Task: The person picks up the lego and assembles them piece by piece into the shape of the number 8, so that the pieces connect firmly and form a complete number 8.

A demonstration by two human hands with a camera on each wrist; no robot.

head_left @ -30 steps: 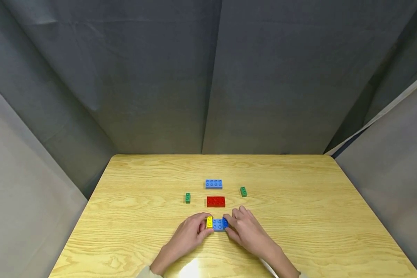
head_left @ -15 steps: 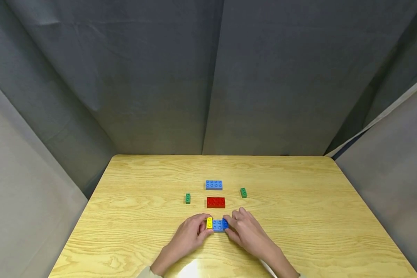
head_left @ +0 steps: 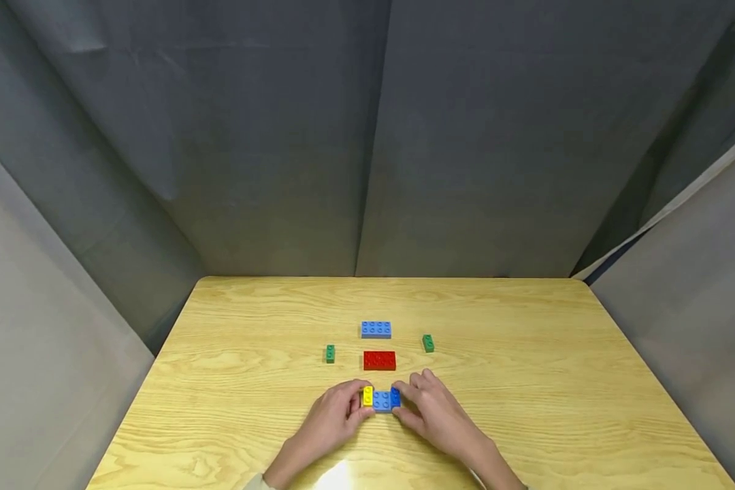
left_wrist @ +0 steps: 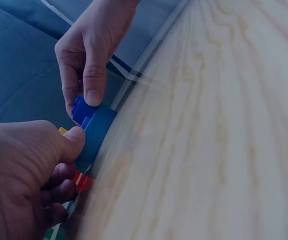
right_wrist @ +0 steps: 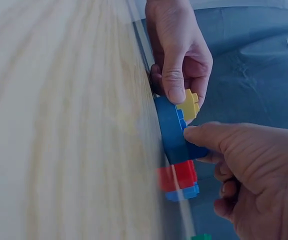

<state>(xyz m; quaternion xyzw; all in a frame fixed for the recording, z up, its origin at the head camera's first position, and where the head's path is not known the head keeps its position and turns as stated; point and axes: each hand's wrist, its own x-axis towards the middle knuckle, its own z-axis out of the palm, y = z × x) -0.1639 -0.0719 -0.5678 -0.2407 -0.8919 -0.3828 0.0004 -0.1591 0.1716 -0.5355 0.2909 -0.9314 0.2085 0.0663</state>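
Observation:
Near the front of the table lies a light blue brick, its middle studs showing. On its left end sits a small yellow brick, on its right end a small dark blue brick. My left hand pinches the yellow brick between thumb and fingers. The right hand pinches the dark blue brick the same way. In the right wrist view the left thumb overlaps the seam between the yellow brick and the light blue brick.
Beyond the hands lies a red brick, with another light blue brick behind it. One small green brick is to their left, a second green brick to their right. Grey curtains surround the wooden table.
Both hands keep their grip on the bricks with hardly any motion. The whole head view has shifted slightly, so the table appears a little lower.

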